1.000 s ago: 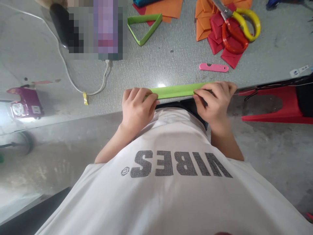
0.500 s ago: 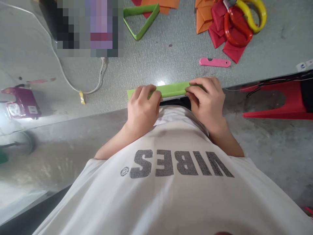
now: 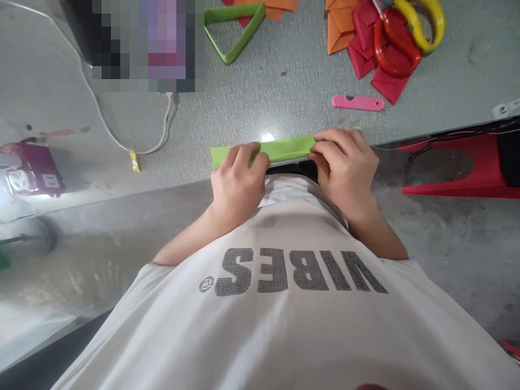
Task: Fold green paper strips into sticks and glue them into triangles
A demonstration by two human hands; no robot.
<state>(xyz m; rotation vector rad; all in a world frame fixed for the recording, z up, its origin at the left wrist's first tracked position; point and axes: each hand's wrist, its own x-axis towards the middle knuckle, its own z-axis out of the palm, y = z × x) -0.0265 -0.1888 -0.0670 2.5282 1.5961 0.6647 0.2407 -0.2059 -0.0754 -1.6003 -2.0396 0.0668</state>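
Note:
A long, narrow strip of green paper [image 3: 287,149] lies along the table's near edge, both hands on it. My left hand [image 3: 239,176] is closed on its left part, fingers curled over the paper, with the left end sticking out beyond them. Toward the other end my right hand [image 3: 345,162] pinches the strip between thumb and fingers; a little green shows past its knuckles. The undersides of both grips are hidden. Farther up the table stands a green paper band folded into a triangle [image 3: 244,43].
Scissors with red and yellow handles [image 3: 396,51] lie on folded red papers [image 3: 390,86] beside orange ones [image 3: 339,32]. A pink folding cutter [image 3: 357,103] is nearer. At left are a white cable [image 3: 97,105] and a purple object [image 3: 34,173]. A red chair [image 3: 467,168] stands right.
The hands stay at almost the same spots on the strip. My right hand has shifted slightly outward, and green paper now shows beyond its knuckles.

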